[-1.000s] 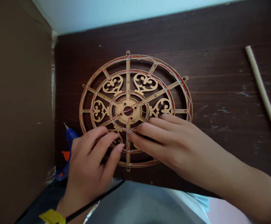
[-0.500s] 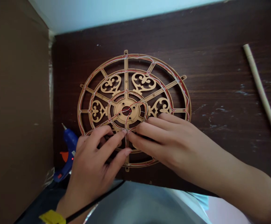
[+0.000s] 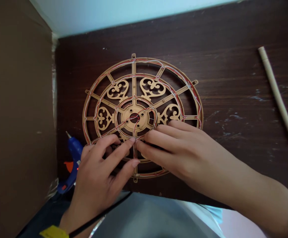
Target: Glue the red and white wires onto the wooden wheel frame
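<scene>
A round laser-cut wooden wheel (image 3: 149, 87) with spokes and scroll ornaments lies flat on the dark wooden table (image 3: 233, 76). Thin red and white wires (image 3: 147, 109) run along its rings and into the hub. My left hand (image 3: 96, 178) rests on the wheel's lower left, fingers spread, with fingertips pressing on the lower spoke. My right hand (image 3: 183, 152) lies flat over the lower right part, fingers stretched out. Its fingertips meet the left hand's at the same spoke. Neither hand grips anything.
A blue hot-glue gun (image 3: 73, 155) with an orange trigger lies left of my left hand, its black cord (image 3: 101, 213) trailing toward me. A pale wooden stick (image 3: 278, 96) lies at the table's right. A brown cardboard wall (image 3: 17, 115) bounds the left side.
My left hand's fingers slid right along the wheel until their tips met the right hand's at the lower spoke. The right hand and the wheel stayed put.
</scene>
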